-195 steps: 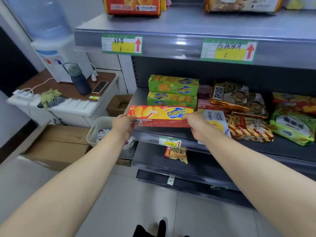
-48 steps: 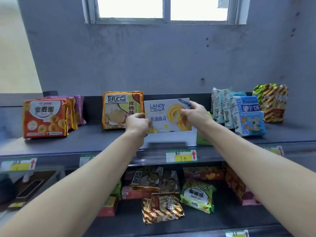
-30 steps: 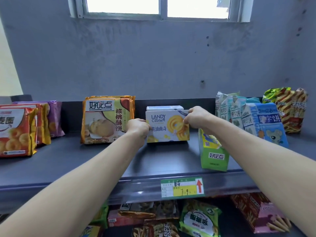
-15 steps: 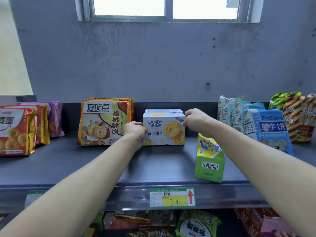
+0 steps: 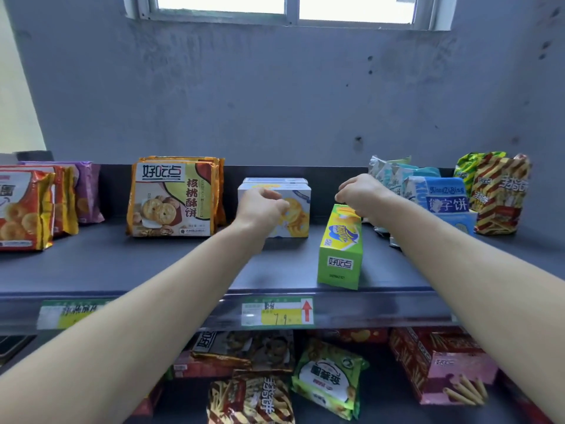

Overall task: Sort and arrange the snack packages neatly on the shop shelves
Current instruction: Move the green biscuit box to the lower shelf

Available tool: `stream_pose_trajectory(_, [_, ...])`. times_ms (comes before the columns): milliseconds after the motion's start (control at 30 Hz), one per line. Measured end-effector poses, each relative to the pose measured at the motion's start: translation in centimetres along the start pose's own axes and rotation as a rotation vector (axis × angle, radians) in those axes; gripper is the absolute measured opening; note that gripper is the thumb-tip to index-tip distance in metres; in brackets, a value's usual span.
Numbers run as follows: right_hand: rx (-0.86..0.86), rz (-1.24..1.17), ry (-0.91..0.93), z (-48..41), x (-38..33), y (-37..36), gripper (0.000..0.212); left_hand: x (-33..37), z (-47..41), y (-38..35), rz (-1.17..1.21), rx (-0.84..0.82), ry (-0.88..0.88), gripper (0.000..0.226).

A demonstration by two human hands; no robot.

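**Cookie box set down at the rear of the upper shelf; both hands off it**

Nearest to us, a green-and-white plastic snack bag [image 5: 328, 374] and a red cardboard box of biscuit sticks [image 5: 440, 362] lie on the lower shelf. On the front lip of the dark grey metal upper shelf [image 5: 153, 270] sits a green-and-yellow paper price label [image 5: 277, 312]. Just behind that front edge, right of centre, a tall green-and-yellow cardboard carton [image 5: 340, 252] stands upright.

Farther in, the left hand [image 5: 261, 208] hangs before the white rectangular cardboard cookie box [image 5: 298, 209], its fingers loosely curled round nothing, so we read it as released. The right hand [image 5: 359, 194] is curled just above the carton's top, and we cannot tell whether it touches or grasps it.

The cookie box stands upright near the rear edge, face forward, directly in front of a second white box [image 5: 275, 180]. Orange foil walnut-biscuit packs [image 5: 174, 200] stand to its left and blue-and-white plastic biscuit bags [image 5: 443, 197] to its right. Behind rises a grey wall with a window [image 5: 287, 7].

Half a second earlier both hands clasped the cookie box by its sides. Now neither does, and the right hand has shifted rightward over the carton. We judge this placement finished. The carton, alone by the front edge, is the likely next item to sort.
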State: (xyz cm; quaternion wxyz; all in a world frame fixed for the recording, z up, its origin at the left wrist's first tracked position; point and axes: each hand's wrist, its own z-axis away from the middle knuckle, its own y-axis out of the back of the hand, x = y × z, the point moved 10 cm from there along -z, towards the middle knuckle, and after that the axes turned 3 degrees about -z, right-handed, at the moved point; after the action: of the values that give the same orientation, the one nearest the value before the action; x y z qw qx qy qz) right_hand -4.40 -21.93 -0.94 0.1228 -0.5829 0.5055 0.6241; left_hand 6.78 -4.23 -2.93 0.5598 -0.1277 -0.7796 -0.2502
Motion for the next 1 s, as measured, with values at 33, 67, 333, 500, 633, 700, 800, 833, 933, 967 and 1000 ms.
stream_pose_trajectory(33, [-0.005,-0.009,-0.001,0.3,0.2,0.2,0.026,0.7,0.8,-1.1,-0.026,-0.052,-0.027,0.007])
stream_pose_trajectory(67, [0.004,-0.023,-0.002,0.6,0.3,0.5,0.03,1.3,1.7,-2.1,-0.051,-0.097,-0.05,0.006])
stream_pose_trajectory(333, [0.049,0.016,0.013,3.2,1.1,3.3,0.03,1.8,6.2,-7.2,-0.445,-0.311,-0.021,0.09])
stream_pose_trajectory(500, [0.024,-0.018,-0.047,4.3,2.3,3.1,0.035,2.3,7.5,-8.0,-0.579,-0.246,-0.111,0.082])
stream_pose_trajectory(633, [-0.012,-0.074,-0.115,5.1,3.5,2.7,0.032,3.0,7.1,-5.8,-0.463,-0.11,-0.085,0.059])
stream_pose_trajectory(700, [-0.024,-0.147,-0.128,5.0,4.2,2.5,0.032,3.2,6.7,-4.0,-0.328,-0.047,-0.058,0.051])
stream_pose_trajectory(800, [-0.023,-0.256,-0.144,5.0,5.1,2.3,0.025,2.7,6.6,-1.1,-0.173,0.026,-0.023,0.043])
stream_pose_trajectory(833, [-0.022,-0.282,-0.148,4.9,5.4,2.0,0.023,2.3,6.7,-0.1,-0.133,0.045,0.001,0.043])
stream_pose_trajectory(933, [-0.028,-0.331,-0.164,4.7,6.0,0.9,0.029,0.7,7.7,2.1,-0.014,0.037,0.081,0.051])
stream_pose_trajectory(967, [-0.031,-0.356,-0.167,4.7,6.1,0.5,0.028,0.2,8.1,2.6,0.01,0.022,0.089,0.053])
stream_pose_trajectory(1000, [-0.035,-0.387,-0.175,4.7,6.1,0.0,0.023,-0.3,8.5,3.1,0.026,0.009,0.09,0.054])
